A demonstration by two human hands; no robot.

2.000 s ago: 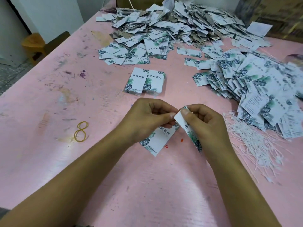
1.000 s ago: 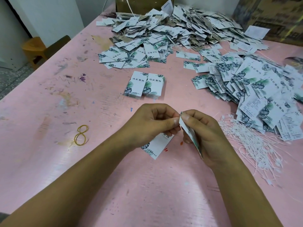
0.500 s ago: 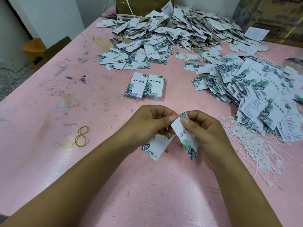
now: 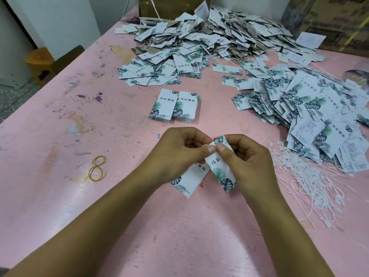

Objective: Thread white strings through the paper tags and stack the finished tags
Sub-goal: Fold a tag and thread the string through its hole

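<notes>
The right hand (image 4: 249, 162) was clamped on a tag (image 4: 219, 170), with the thumb on its printed face near the top and the other fingers curled behind it. The tag hung tilted from that pinch, its leaf-printed lower end pointing down toward the person. The left hand (image 4: 179, 154) met it at the top edge, thumb and forefinger pressed together on a string (image 4: 205, 145), of which only a thin pale loop showed just above the thumb. The two thumb tips were almost touching.

A second tag (image 4: 189, 180) stuck out slantwise from under the left hand, just left of the held one. It could not be told whether the lower fingers gripped it or it lay on the table (image 4: 60, 126).

Straight beyond the pinch, a little apart from it, two stacks (image 4: 173, 106) of tags sat neatly side by side and touching. To the right of the right hand, near its knuckles, lay a bundle of strings (image 4: 299, 176), and past it a loose heap (image 4: 299, 100) of tags. A far heap (image 4: 199, 41) of tags spread well beyond the stacks, up against a box (image 4: 173, 6). Well to the left of the left hand lay a rubber band (image 4: 97, 168) twisted into a figure eight. A stool (image 4: 40, 60) stood off the table's far left edge.
</notes>
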